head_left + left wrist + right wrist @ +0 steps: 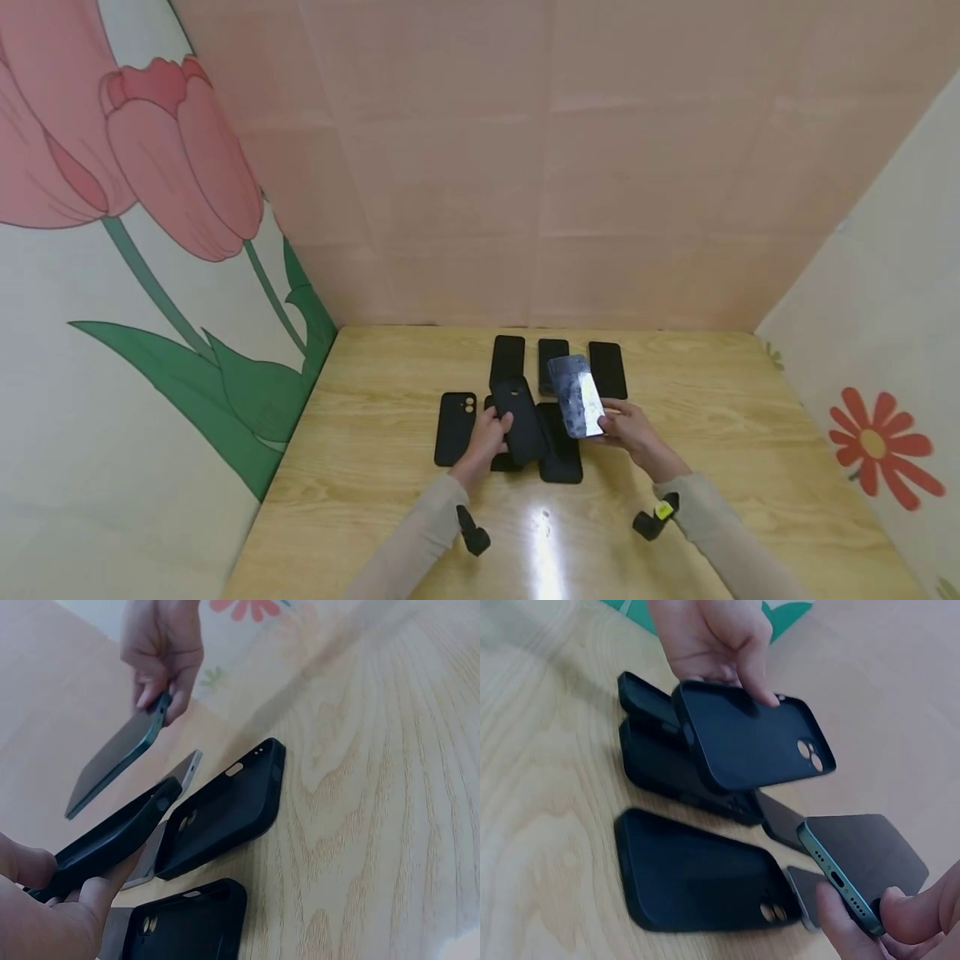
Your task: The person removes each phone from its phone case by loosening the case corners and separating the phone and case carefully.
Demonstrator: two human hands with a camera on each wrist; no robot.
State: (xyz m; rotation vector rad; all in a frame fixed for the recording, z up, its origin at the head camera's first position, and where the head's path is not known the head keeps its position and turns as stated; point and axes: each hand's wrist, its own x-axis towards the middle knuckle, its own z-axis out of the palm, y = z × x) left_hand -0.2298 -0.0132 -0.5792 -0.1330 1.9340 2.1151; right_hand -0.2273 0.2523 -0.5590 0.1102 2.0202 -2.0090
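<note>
In the head view my left hand [483, 442] grips a black phone case [522, 425] by its left edge, thumb on top. The right wrist view shows the hollow inside of that case [750, 742] and its two camera holes. My right hand [628, 432] pinches a smartphone [576, 396] by its lower end, above the table and just right of the held case. Light glares off its screen. A green frame with a charging port shows on the phone [866, 855] in the right wrist view. Held case and phone are apart.
Below the hands lie a black case [562, 467] and another, partly covered case [506, 463]. A third case [454, 429] lies to the left. Behind them, dark phones [507, 354], [608, 371] lie in a row on the wooden table [375, 500]. Walls stand at back and sides.
</note>
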